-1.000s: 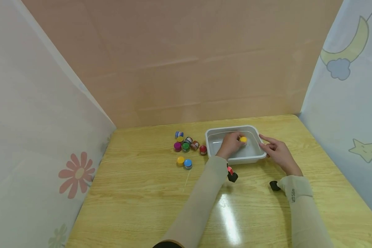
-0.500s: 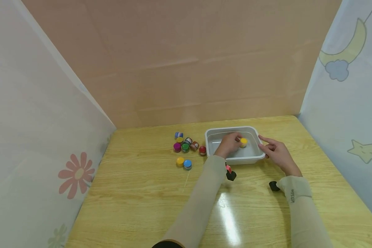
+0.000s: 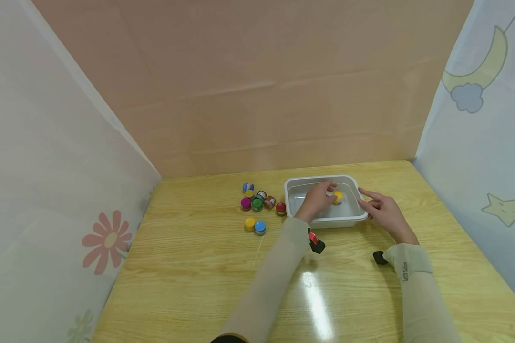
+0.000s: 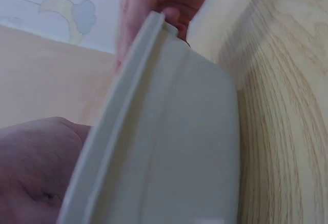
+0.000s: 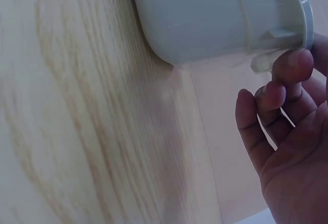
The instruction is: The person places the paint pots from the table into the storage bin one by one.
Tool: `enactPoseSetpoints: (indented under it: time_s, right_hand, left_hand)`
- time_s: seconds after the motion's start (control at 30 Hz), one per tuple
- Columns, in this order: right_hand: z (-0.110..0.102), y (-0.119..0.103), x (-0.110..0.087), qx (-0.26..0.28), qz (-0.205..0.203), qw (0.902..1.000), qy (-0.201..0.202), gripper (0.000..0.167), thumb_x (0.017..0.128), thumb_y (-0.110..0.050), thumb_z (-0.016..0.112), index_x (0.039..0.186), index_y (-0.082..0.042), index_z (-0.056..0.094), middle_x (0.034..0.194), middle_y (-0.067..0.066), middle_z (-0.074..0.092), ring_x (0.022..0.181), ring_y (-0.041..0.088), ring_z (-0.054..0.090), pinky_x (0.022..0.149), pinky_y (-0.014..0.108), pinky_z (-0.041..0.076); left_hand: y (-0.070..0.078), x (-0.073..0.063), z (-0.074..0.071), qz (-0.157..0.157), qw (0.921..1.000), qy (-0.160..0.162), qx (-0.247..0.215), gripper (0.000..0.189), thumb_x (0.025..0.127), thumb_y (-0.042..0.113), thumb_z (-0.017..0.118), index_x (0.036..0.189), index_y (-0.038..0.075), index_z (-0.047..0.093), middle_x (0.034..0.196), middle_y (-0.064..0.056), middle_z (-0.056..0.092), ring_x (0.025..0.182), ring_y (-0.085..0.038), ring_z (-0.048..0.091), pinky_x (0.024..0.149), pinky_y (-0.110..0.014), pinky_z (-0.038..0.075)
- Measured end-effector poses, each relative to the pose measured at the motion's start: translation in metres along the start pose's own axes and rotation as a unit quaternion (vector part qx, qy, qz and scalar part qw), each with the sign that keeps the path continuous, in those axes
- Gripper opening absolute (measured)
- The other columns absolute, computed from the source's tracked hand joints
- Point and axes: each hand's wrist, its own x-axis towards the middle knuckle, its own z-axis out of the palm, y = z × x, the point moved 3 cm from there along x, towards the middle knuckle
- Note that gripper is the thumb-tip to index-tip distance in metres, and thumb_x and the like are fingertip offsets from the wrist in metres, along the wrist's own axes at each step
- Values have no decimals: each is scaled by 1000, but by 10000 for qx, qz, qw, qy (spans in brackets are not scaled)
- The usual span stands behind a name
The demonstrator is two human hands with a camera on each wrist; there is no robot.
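Note:
A white plastic tray stands on the table, with a small yellow-lidded jar upright inside near its right end. My left hand reaches over the tray's near wall. Its fingers are spread apart beside the jar, the thumb close to the lid; whether they touch is too small to tell. At the tray's right end my right hand pinches the rim, as the right wrist view shows with the fingertips at the rim's corner. In the left wrist view the tray wall hides the jar and most of the left fingers.
Left of the tray lie several small jars, among them a red one, a green one and a purple one. Nearer stand a yellow-lidded jar and a blue-lidded jar. A brown backdrop rises behind the table.
My left hand has loosened its fingers from the yellow-lidded jar and drawn slightly back to the left. The jar stays in the tray. My right hand keeps its place on the rim.

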Motion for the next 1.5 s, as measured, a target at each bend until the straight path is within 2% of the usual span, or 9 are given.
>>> enactPoseSetpoints:
  time_s: [0.13, 0.27, 0.43, 0.57, 0.83, 1.03, 1.13, 1.23, 1.5]
  right_hand:
    - [0, -1, 0, -4, 24, 10000, -17, 59, 106, -37, 59, 154, -5, 47, 67, 21, 64, 61, 25, 57, 51, 28, 44]
    - [0, -4, 0, 14, 35, 10000, -32, 60, 106, -36, 59, 154, -4, 46, 65, 17, 65, 60, 24, 57, 51, 28, 44]
    - [-1, -6, -2, 71, 96, 9999, -84, 61, 106, -36, 59, 155, -4, 45, 64, 17, 64, 59, 23, 56, 50, 28, 42]
    - [-1, -5, -1, 85, 104, 9999, -81, 61, 106, -38, 59, 156, -6, 44, 65, 18, 63, 60, 25, 56, 49, 29, 42]
    - [-1, -2, -1, 87, 84, 9999, -68, 61, 106, -39, 59, 156, -5, 44, 65, 20, 61, 59, 28, 54, 49, 30, 42]
    - [-1, -1, -1, 58, 142, 9999, -37, 61, 106, -39, 59, 155, -5, 45, 65, 20, 62, 60, 25, 55, 51, 29, 44]
    - [-1, -1, -2, 58, 181, 9998, -38, 61, 106, -39, 59, 156, -6, 45, 67, 18, 64, 61, 23, 55, 53, 28, 46]
    - [-2, -2, -3, 44, 225, 9997, -47, 62, 106, -40, 58, 156, -7, 44, 67, 14, 65, 62, 23, 56, 54, 29, 47]
    - [-2, -3, -3, 72, 245, 9997, -52, 62, 105, -41, 59, 157, -8, 44, 67, 17, 64, 62, 25, 56, 53, 28, 46]
  left_hand:
    - [2, -13, -13, 283, 9995, 78, -154, 40, 102, 19, 67, 142, 17, 61, 131, 0, 69, 106, -11, 69, 84, -21, 54]
    - [-1, -29, -29, 690, 9973, 248, -22, 40, 104, 20, 64, 144, 18, 60, 134, -2, 68, 105, -10, 70, 82, -19, 55]
    - [-8, -52, -54, 1063, 9931, 485, -129, 39, 105, 18, 63, 144, 17, 59, 135, -7, 68, 109, -15, 69, 91, -24, 57]
    - [-21, -71, -73, 1262, 9897, 638, -203, 40, 105, 19, 63, 144, 17, 58, 134, -7, 68, 113, -19, 68, 96, -30, 57]
    - [-61, -117, -110, 1100, 9868, 875, -804, 39, 104, 16, 64, 143, 12, 60, 134, -11, 66, 116, -25, 65, 97, -42, 57]
    - [-98, -149, -128, 1033, 9862, 1128, -636, 39, 101, 11, 67, 140, 9, 61, 131, -11, 67, 114, -37, 64, 99, -56, 53]
    - [-117, -162, -133, 906, 9876, 1167, -522, 40, 101, 12, 67, 140, 6, 60, 134, -16, 65, 118, -40, 62, 100, -57, 52]
    - [-132, -172, -135, 711, 9903, 1138, -373, 41, 102, 14, 67, 141, 5, 59, 134, -19, 64, 119, -37, 62, 100, -55, 52]
    - [-151, -185, -135, 183, 9954, 886, -328, 45, 99, 13, 71, 142, 7, 59, 136, -12, 63, 121, -32, 63, 100, -51, 53]
